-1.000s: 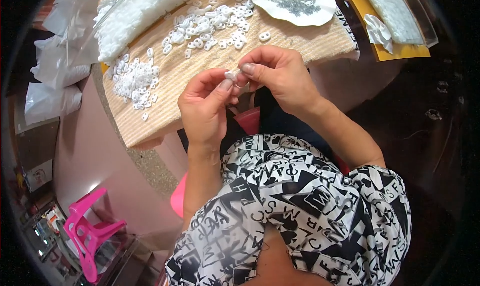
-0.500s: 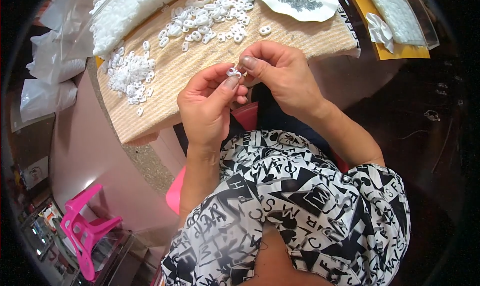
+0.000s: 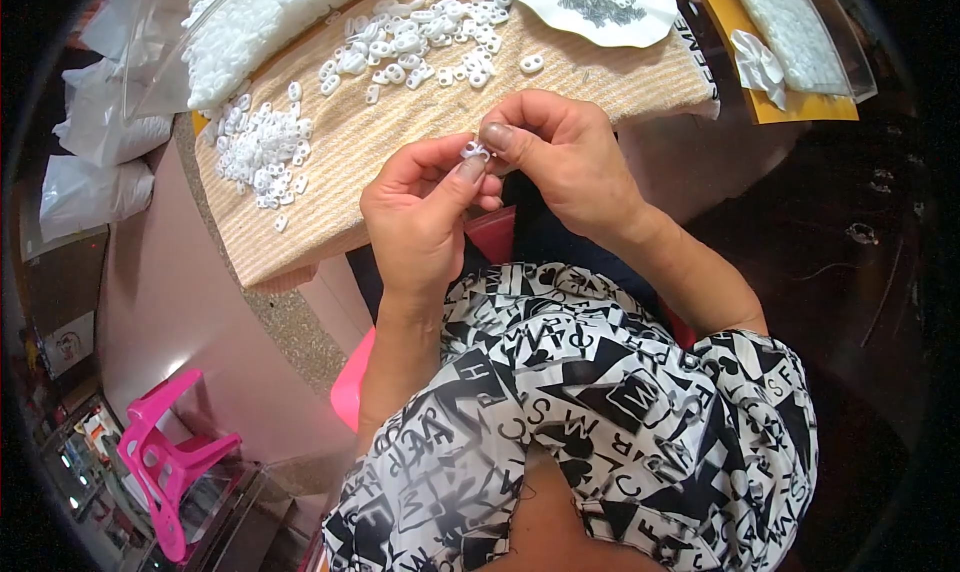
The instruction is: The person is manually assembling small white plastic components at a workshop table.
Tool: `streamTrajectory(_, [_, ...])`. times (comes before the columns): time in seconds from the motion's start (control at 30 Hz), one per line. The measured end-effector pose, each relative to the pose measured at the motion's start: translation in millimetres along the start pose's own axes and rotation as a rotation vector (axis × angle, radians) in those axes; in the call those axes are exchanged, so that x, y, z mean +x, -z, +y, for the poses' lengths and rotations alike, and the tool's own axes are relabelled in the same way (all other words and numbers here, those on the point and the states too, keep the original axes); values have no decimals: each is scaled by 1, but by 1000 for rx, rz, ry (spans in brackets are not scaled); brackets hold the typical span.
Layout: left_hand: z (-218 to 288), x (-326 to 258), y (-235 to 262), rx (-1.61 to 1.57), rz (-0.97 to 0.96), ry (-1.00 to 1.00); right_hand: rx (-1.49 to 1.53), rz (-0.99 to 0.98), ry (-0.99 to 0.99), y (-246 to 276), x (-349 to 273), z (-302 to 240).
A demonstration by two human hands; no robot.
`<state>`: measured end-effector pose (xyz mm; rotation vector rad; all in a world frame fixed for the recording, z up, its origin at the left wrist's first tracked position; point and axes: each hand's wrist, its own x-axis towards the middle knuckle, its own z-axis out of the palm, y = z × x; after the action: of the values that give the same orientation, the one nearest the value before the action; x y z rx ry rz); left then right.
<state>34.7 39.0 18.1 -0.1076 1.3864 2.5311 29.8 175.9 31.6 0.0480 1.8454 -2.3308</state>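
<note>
white bit (image 3: pixel 474 151) is pinched in left hand (image 3: pixel 418 207) by the table (image 3: pixel 335 187)'s near edge; right hand (image 3: pixel 570 152) is pinched together beside it; probably light, stiff, slick; best held by the rim

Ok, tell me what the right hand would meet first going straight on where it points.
Probably the small white piece held by the left hand; depth is unclear, and the right hand may already touch it.

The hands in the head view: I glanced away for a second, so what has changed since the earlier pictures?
The left hand, pinching a small white piece, has shifted slightly rightward, bringing the piece closer to the right hand. Nothing was visibly let go. The white piles on the cloth and the plate stay as they were.
</note>
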Motion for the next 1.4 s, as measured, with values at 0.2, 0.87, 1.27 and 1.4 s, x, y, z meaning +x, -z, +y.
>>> streamTrajectory(0.2, [0, -1, -1, 21, 15, -28, -38, 1, 14, 0, -1, 0])
streamTrajectory(0.87, [-12, -2, -3, 379, 125, -210, -65, -11, 35, -3, 5, 10])
streamTrajectory(1.27, [9, 14, 30, 10, 118, -245, -283, 48, 159, 10, 33, -12])
streamTrajectory(1.4, [21, 25, 57, -48, 220, -321, -1005, -5, 627, -13, 69, -14])
